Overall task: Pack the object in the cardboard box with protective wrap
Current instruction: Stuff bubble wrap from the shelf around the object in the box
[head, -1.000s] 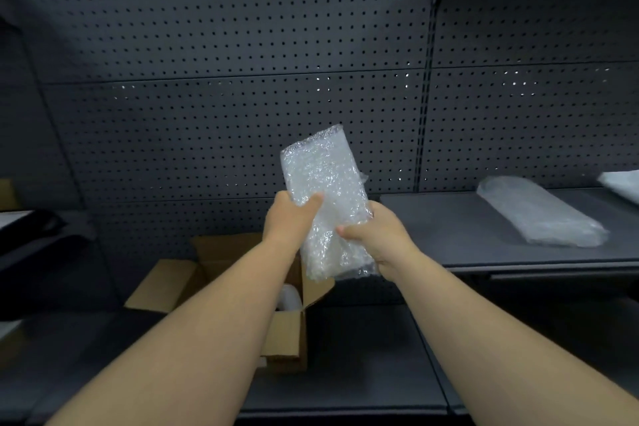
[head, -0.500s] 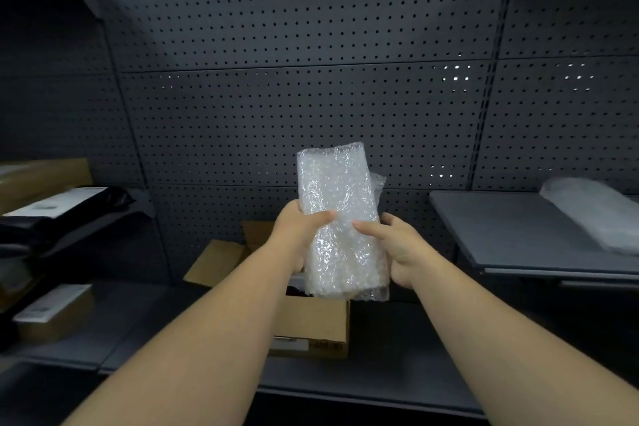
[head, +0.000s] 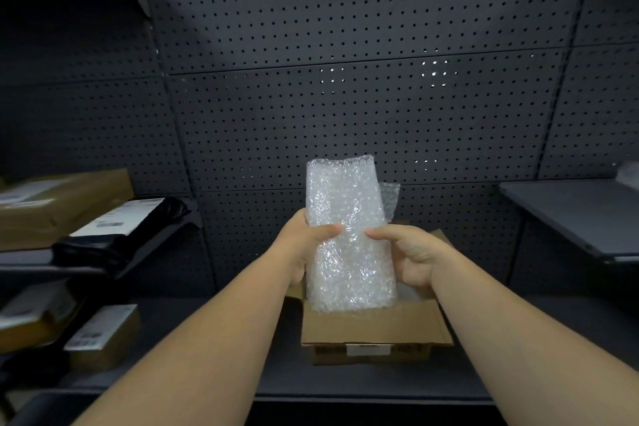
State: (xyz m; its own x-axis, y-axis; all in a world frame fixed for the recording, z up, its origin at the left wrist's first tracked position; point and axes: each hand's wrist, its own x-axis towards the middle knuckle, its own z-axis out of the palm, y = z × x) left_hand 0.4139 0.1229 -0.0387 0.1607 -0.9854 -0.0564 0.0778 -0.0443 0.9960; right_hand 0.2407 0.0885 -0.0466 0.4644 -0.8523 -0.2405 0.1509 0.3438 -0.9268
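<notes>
Both hands (head: pixel 304 249) (head: pixel 411 258) closed around bubble-wrapped object (head: pixel 349 239).

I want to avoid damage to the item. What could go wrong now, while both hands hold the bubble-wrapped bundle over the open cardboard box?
1. A loose flap of wrap sticks out behind the bubble-wrapped bundle; it may unroll.
2. The left hand and right hand grip only the sides, so the slick bundle could slip.
3. The bundle stands upright and looks tall for the cardboard box; it may need laying flat.
</notes>
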